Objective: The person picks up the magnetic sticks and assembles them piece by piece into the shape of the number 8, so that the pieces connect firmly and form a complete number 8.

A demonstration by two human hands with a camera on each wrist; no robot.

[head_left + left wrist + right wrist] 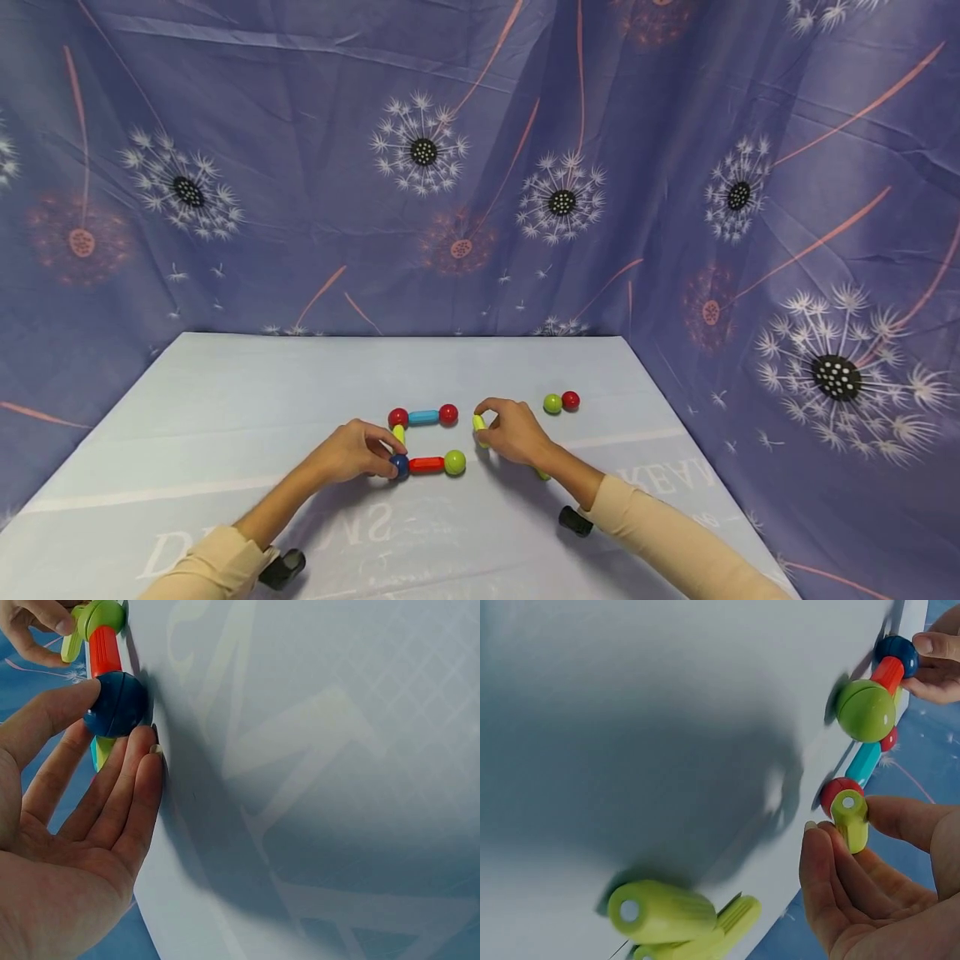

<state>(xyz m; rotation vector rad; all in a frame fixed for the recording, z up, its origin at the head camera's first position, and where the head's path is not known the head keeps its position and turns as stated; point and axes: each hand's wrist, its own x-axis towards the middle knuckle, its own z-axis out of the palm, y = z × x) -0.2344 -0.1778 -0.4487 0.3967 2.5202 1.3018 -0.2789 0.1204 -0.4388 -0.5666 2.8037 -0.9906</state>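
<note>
My left hand pinches a dark blue ball between thumb and fingers. From that ball a red rod runs right to a lime green ball, and a lime rod runs back to a red ball. A light blue rod joins this red ball to a second red ball, leaving the shape unconnected on its right side. My right hand holds another lime rod between thumb and fingertips, just right of the open side; its pale round end faces the right wrist camera.
Behind my right hand, a green ball and a red ball sit side by side. Loose lime rods lie on the white table below my right forearm. A patterned purple cloth hangs along the back and right.
</note>
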